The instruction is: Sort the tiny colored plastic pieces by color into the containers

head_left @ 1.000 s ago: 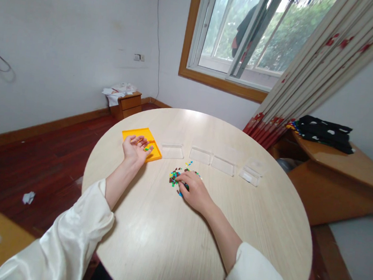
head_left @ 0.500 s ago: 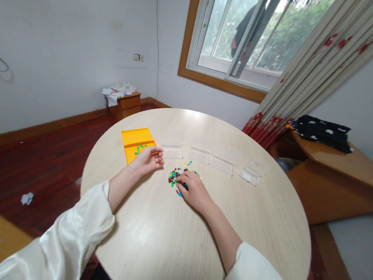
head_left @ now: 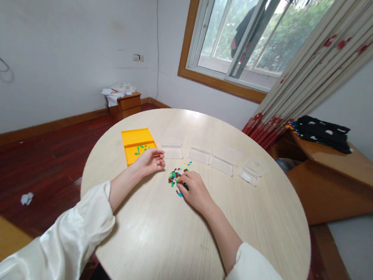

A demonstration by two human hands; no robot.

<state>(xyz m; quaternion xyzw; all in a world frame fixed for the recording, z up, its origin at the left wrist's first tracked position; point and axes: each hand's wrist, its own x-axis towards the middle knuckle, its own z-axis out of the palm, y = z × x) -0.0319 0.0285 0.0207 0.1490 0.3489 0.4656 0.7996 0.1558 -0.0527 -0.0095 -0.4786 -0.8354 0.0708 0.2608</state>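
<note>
Small coloured bricks (head_left: 174, 174) in green, brown, blue and yellow lie in a loose pile mid-table. Over the pile's right side, my right hand (head_left: 196, 189) reaches down with thumb and forefinger drawn together; what sits between the tips is too small to make out. My left hand (head_left: 149, 162) hovers left of the pile, palm turned inward and fingers loosely curled but apart, with nothing visible in it. Behind that hand is an opened yellow case (head_left: 136, 136), its near half holding several green bricks (head_left: 138, 149) and partly hidden by the hand.
A row of clear plastic boxes runs behind the pile: one left (head_left: 172, 152), two in the middle (head_left: 199, 156) (head_left: 222, 165) and a smaller one right (head_left: 249, 177). The round wooden table (head_left: 151, 233) curves around both arms.
My left hand has shifted very slightly to the right, exposing a little more of the yellow case. The right hand stays at the pile, its fingertips moved a touch.
</note>
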